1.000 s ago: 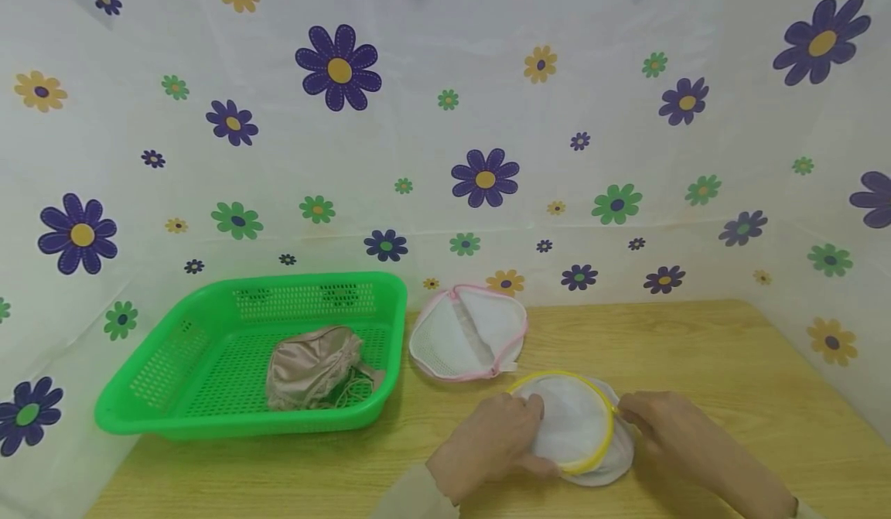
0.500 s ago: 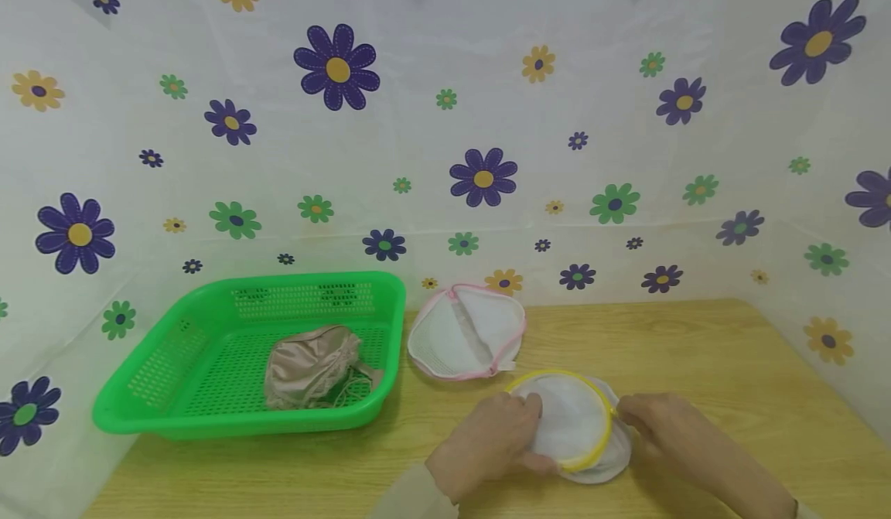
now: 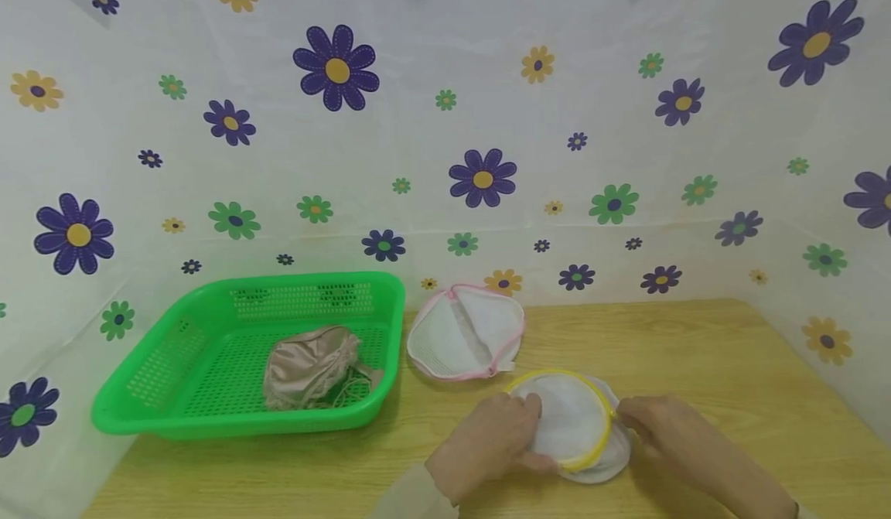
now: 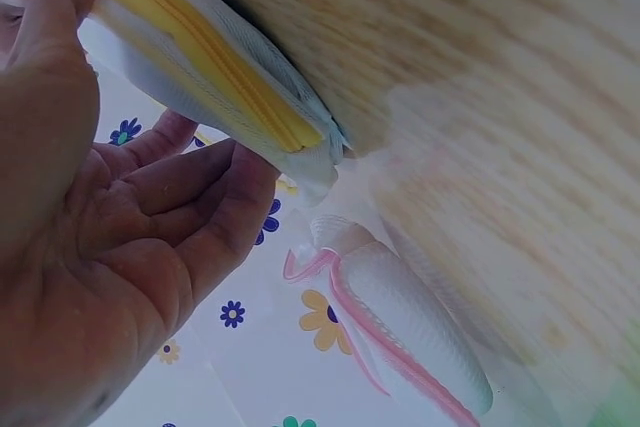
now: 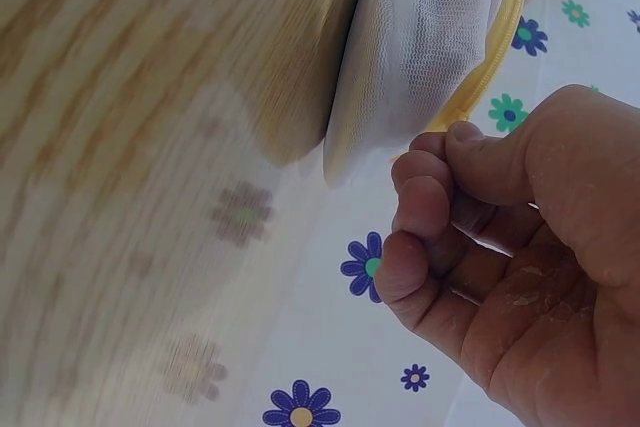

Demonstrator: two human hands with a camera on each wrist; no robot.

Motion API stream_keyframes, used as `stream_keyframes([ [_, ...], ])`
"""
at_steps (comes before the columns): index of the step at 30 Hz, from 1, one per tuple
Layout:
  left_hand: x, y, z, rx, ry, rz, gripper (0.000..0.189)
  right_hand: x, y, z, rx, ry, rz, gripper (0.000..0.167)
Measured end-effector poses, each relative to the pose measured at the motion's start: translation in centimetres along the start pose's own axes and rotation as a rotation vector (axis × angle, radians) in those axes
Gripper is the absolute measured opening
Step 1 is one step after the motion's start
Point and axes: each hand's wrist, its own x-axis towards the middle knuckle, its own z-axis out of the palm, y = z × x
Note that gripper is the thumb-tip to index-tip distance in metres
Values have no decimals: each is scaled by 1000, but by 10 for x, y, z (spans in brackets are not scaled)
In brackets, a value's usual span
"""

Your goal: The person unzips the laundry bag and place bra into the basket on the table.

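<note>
A round white mesh laundry bag (image 3: 571,418) with a yellow zipper (image 4: 210,57) stands tilted on the table. My left hand (image 3: 490,438) grips its left side, thumb on the near edge and fingers behind, as the left wrist view shows. At the right edge of the zipper, my right hand (image 3: 675,430) pinches the zipper pull between thumb and index finger, and these fingertips hide most of it. The other fingers of that hand (image 5: 500,237) are curled in the right wrist view. Behind the bag lies a second white mesh bag (image 3: 445,341) with pink trim, its zipper side gaping.
On the left of the wooden table (image 3: 647,341) sits a green plastic basket (image 3: 209,423) with perforated walls. A beige satin bra-like garment (image 3: 306,368) with lace and straps lies in it. A white flowered sheet (image 3: 418,140) hangs behind the table.
</note>
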Motion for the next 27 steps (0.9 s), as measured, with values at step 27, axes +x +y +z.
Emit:
stream_keyframes([
  [27,1,1,1,-38,11,-33,62,-1,3,2,15,1,-1,20],
])
